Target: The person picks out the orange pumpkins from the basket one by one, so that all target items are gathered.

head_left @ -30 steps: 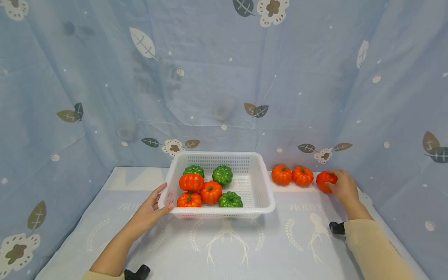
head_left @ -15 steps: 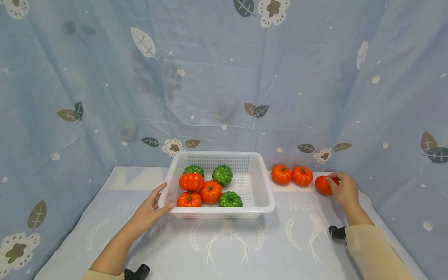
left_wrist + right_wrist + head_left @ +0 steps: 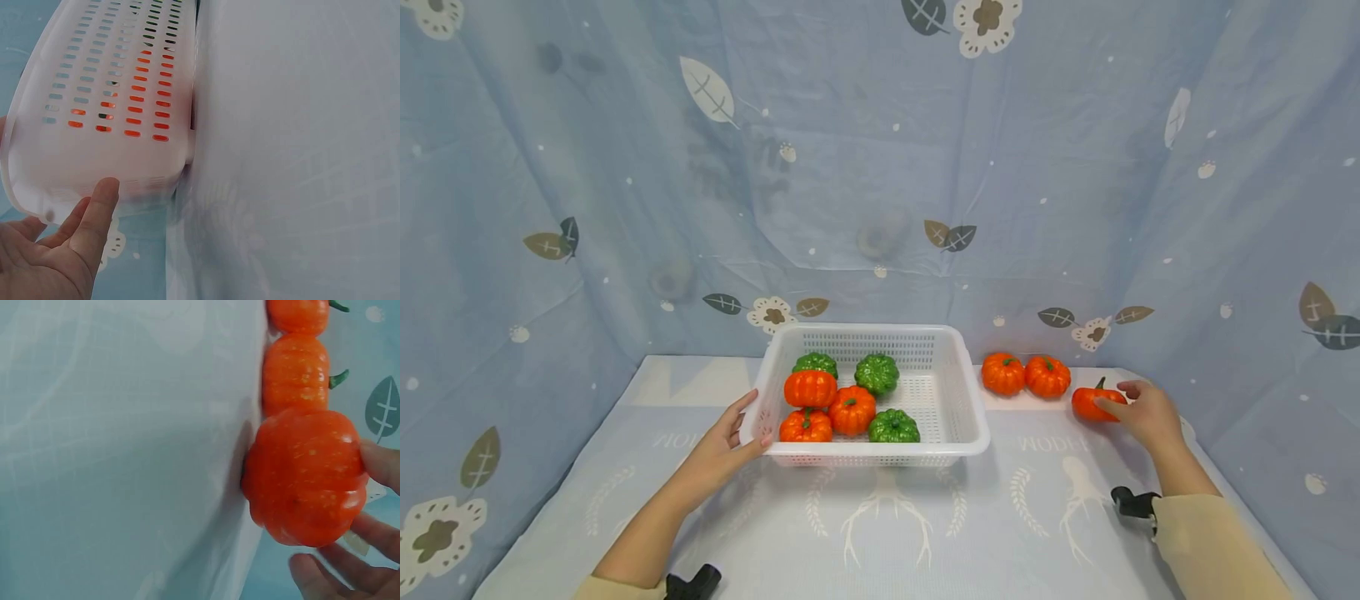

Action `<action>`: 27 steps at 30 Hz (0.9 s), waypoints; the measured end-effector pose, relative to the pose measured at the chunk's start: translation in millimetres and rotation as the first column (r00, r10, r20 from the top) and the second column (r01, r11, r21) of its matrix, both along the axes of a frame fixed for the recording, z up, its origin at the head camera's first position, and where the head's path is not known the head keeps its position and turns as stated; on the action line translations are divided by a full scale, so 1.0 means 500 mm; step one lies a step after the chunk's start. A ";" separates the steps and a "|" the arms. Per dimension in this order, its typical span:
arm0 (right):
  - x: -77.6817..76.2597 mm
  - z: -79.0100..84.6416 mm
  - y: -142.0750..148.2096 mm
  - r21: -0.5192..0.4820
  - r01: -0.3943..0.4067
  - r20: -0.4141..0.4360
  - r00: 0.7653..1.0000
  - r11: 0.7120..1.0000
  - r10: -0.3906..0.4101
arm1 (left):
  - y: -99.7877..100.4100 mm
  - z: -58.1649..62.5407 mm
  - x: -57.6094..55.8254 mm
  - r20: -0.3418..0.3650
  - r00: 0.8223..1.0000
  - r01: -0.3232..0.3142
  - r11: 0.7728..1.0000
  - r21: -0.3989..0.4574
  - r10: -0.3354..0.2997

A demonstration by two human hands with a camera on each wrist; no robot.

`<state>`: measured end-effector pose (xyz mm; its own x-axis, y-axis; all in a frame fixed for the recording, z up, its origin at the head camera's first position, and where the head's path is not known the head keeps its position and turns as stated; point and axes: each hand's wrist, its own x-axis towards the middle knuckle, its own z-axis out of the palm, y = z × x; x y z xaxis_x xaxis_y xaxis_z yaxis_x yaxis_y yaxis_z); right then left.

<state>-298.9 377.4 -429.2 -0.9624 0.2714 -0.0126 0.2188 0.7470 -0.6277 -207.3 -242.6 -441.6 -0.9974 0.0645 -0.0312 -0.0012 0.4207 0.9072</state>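
Observation:
A white perforated plastic basket (image 3: 940, 450) stands on the table, with several orange and green toy pumpkins inside. My left hand (image 3: 722, 454) holds its left front corner, thumb at the rim; in the left wrist view, fingers (image 3: 94, 225) lie against the outer wall. At the right, my right hand (image 3: 1150, 417) holds an orange pumpkin (image 3: 1086, 404) between thumb and fingers, its stem pointing up. In the right wrist view this pumpkin (image 3: 306, 478) rests on the tabletop, fingertips at its side and some fingers apart from it.
Two orange pumpkins, one (image 3: 1003, 374) by the basket and another (image 3: 1048, 377) beside it, sit along the table's back edge. A patterned blue curtain (image 3: 880, 167) hangs behind and at both sides. The pale tablecloth (image 3: 925, 533) spreads in front.
The right-hand pumpkin has tipped so that its stem now points up, and it has moved slightly nearer. My right hand has shifted a little right and lower. The left hand stays still.

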 end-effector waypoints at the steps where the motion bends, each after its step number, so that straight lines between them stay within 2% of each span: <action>1: 0.001 0.001 0.000 -0.005 0.006 0.027 1.000 1.000 -0.006 | 0.000 0.000 0.000 0.001 1.000 0.000 1.000 -0.001 0.000; 3: 0.002 0.003 0.000 -0.010 0.012 0.067 0.998 1.000 -0.011 | 0.000 0.000 0.001 0.002 1.000 0.001 1.000 -0.001 -0.001; 6: 0.002 0.002 0.000 -0.011 0.018 0.084 0.996 1.000 -0.017 | -0.002 -0.002 0.000 0.004 1.000 0.006 1.000 0.013 -0.006; 10: -0.004 -0.008 0.005 -0.001 0.020 0.052 0.998 1.000 -0.020 | -0.004 -0.003 -0.001 -0.001 1.000 0.010 1.000 0.026 -0.010; 17: -0.031 -0.027 0.012 0.001 0.031 -0.045 0.999 1.000 -0.031 | -0.004 -0.002 0.001 0.004 1.000 -0.003 1.000 0.000 0.003; 27: -0.058 -0.039 0.006 -0.062 0.092 -0.050 0.994 0.994 -0.096 | 0.000 -0.001 0.001 0.008 1.000 -0.002 1.000 -0.001 0.002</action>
<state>-327.8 380.3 -448.5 -0.9324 0.3609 0.0184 0.2520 0.6859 -0.6827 -206.9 -242.5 -442.0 -0.9973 0.0624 -0.0392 -0.0092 0.4215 0.9068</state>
